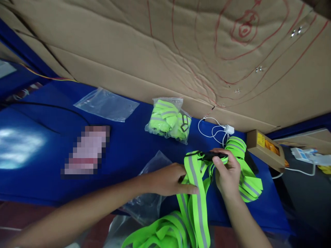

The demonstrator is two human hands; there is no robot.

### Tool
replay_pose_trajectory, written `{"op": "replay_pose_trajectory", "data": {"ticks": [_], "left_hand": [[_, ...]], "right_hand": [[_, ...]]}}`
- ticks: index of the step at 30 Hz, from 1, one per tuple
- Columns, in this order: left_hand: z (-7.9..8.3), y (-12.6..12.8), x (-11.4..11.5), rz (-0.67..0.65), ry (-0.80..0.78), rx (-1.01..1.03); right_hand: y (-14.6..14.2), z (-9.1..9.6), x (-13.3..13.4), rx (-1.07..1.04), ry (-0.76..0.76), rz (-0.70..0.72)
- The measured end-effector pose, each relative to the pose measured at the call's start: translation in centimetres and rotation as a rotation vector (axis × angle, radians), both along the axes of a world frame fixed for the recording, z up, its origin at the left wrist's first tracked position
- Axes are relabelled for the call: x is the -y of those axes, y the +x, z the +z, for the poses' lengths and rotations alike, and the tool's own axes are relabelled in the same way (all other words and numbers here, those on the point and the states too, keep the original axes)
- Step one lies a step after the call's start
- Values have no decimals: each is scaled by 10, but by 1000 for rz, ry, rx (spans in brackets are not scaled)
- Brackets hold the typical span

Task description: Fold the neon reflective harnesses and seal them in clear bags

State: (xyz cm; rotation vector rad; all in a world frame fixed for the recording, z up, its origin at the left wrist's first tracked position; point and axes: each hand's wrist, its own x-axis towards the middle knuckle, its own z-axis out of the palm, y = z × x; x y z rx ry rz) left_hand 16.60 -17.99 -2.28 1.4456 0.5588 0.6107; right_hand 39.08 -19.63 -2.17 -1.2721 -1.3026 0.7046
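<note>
My left hand [178, 181] is closed around a neon-green reflective strap [198, 203] with a grey stripe down its middle, the thumb lying across the band. In my right hand [229, 172] the black plastic buckle [213, 156] at the strap's upper end is pinched between thumb and fingers. Below my hands the strap hangs in loops toward a loose heap of the same webbing [160, 234] at the bottom edge. Another bundle of green straps [248, 182] lies just right of my right hand, partly hidden by it.
Packed bags of green straps [165, 119] lie by the cardboard wall [124, 48]. A flat clear bag [107, 105] is further left, above a blurred-out rectangular object [86, 151]. A white charger with cable [229, 129] and a cardboard box [266, 150] stand at the right of the blue table [129, 137].
</note>
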Motion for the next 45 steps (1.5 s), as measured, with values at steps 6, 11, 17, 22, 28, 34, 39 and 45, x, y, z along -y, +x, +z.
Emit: {"op": "replay_pose_trajectory", "data": {"ticks": [6,11,17,22,28,34,39,45], "left_hand": [[7,-9,-11,249,37,94],[13,-14,-14,327,405,29],[4,-16,-20,209,475,-124],[6,-21,-24,105,475,-88],[1,-19,-27,129,493,-91],[-4,-14,-28,199,515,-92],[0,-10,-19,297,655,-214],[-2,-9,-13,310,740,-343]], "right_hand": [[1,3,-1,-20,-40,68],[0,5,3,509,270,312],[-1,4,10,854,558,295],[-11,15,11,844,659,240],[-15,15,9,941,627,283],[-10,12,6,956,550,393],[-5,18,4,944,575,368],[4,17,0,934,579,349]]}}
